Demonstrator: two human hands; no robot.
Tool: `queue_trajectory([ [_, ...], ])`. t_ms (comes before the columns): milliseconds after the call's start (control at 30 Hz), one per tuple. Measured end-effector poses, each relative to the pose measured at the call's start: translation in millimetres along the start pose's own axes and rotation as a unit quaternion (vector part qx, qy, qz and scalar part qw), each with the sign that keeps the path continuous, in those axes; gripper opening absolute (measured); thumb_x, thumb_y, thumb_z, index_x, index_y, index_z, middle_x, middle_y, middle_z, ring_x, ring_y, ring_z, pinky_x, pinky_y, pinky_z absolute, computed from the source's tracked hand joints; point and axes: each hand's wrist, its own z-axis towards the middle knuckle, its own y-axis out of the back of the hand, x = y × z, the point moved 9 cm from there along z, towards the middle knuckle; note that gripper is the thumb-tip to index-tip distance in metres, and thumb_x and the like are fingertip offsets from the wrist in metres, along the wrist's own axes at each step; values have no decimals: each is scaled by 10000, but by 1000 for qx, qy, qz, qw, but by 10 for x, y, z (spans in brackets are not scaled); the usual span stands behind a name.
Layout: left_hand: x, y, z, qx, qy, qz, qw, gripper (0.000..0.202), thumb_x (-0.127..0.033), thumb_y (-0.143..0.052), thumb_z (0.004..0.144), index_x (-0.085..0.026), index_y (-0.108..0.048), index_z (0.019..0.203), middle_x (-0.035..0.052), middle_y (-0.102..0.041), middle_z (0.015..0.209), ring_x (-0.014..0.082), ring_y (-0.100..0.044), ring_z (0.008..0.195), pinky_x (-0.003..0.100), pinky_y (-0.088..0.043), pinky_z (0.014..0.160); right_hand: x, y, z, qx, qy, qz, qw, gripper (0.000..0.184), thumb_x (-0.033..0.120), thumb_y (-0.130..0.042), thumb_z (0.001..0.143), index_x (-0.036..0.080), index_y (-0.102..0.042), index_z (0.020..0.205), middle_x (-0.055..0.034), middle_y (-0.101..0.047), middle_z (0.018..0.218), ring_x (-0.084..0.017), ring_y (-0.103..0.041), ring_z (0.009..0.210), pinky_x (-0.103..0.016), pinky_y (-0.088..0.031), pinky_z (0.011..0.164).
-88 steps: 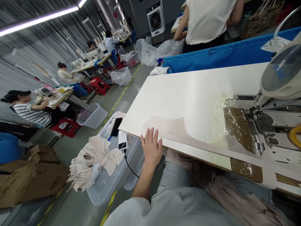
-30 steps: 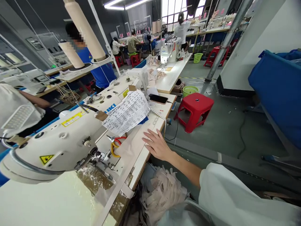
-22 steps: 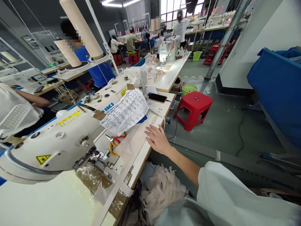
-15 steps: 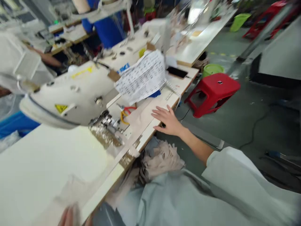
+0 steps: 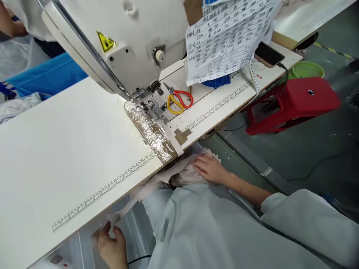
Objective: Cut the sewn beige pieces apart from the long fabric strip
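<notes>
My left hand [image 5: 112,244] is below the table's front edge, thumb and forefinger apart. A blurred end of a pale pink fabric strip [image 5: 148,188] hangs just above its fingertips. This strip runs along the table edge to a bunched pile of similar fabric [image 5: 190,173] at my lap. My right hand [image 5: 211,169] lies on that pile with its fingers extended over the cloth. A white sewing machine [image 5: 134,41] stands behind, its needle area over a shiny taped patch [image 5: 153,132]. A narrow pale band [image 5: 172,140] lies along the patch's right side.
Scissors with red and yellow handles [image 5: 179,101] lie beside the machine. A printed sheet [image 5: 227,41] leans there, near a phone [image 5: 269,54] and a tape measure [image 5: 254,78]. Rulers mark the white table [image 5: 70,149]. A red stool [image 5: 303,97] stands right; another person's arm [image 5: 11,24] shows upper left.
The fabric has come off the tabletop down to my lap. My right hand has moved from the table onto the pile, and my left hand is now below the edge. The view has shifted closer.
</notes>
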Motion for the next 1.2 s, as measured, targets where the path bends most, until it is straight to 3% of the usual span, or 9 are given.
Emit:
queue_trajectory([
  [100, -270, -126, -124, -2, -4, -21, 1000, 420, -420, -493, 850, -152, -683, 1112, 123, -702, 1020, 254, -647, 794, 328, -485, 585, -5, -299, -203, 95, -25, -30, 995, 286, 268, -443, 1038, 169, -665, 886, -59, -652, 838, -191, -561, 805, -351, -387, 817],
  [233, -1214, -568, -314, 122, -83, -172, 974, 329, -406, -500, 933, -183, -682, 1092, 96, -734, 986, 226, -694, 907, 236, -477, 517, 13, -364, -404, 138, -47, -79, 986, 215, 278, -555, 991, 168, -669, 845, -69, -650, 872, -215, -534, 875, -363, -344, 841],
  [367, -2426, -1147, -763, 323, -292, -292, 852, 282, -308, -451, 992, -189, -677, 1112, 96, -744, 1030, 200, -707, 960, 332, -576, 842, 26, -362, -502, 168, -86, -120, 975, 169, 307, -618, 965, 151, -682, 982, -92, -656, 960, -238, -537, 898, -363, -352, 810],
  [467, -2893, -1396, -1140, 412, -416, -273, 764, 296, -273, -430, 1009, -185, -674, 1151, 111, -723, 1127, 218, -673, 1071, 376, -546, 951, 86, -375, -572, 175, -83, -122, 973, 153, 278, -587, 982, 158, -677, 951, -84, -644, 923, -233, -547, 872, -361, -363, 801],
  [667, -2679, -1594, -1386, 494, -448, -164, 727, 342, -328, -399, 1039, -199, -700, 1137, 86, -736, 1014, 210, -698, 919, 346, -554, 854, 222, -306, -694, 153, -41, -50, 986, 227, 222, -496, 1022, 167, -664, 879, -53, -633, 852, -195, -536, 824, -336, -357, 781],
  [800, -2690, -1482, -1325, 434, -481, -175, 741, 317, -320, -417, 1034, -191, -704, 1069, 100, -716, 1006, 224, -665, 969, 350, -534, 864, 293, -302, -666, 219, -8, 16, 976, 232, 124, -489, 970, 179, -661, 823, -48, -638, 819, -185, -519, 822, -333, -347, 801],
  [900, -2865, -1418, -1372, 424, -532, -180, 711, 318, -301, -405, 1035, -172, -668, 1159, 116, -706, 1106, 245, -632, 1063, 403, -481, 981, 339, -326, -633, 270, 15, 41, 962, 187, 109, -511, 926, 177, -669, 851, -61, -661, 874, -193, -546, 866, -327, -370, 826],
  [1000, -2916, -1498, -1465, 479, -550, -125, 673, 380, -331, -357, 1050, -165, -699, 1044, 93, -726, 940, 235, -655, 902, 386, -490, 892, 182, -417, -652, 327, -63, 33, 942, 174, 161, -504, 962, 183, -668, 910, -48, -685, 933, -172, -604, 855, -275, -404, 769],
  [1200, -2809, -1568, -1467, 522, -515, -94, 673, 490, -376, -296, 1063, -152, -710, 925, 102, -705, 892, 239, -657, 874, 348, -478, 784, -199, -511, -650, 316, -230, -56, 919, 160, 204, -503, 975, 137, -648, 982, -113, -715, 939, -218, -673, 789, -266, -383, 607],
])
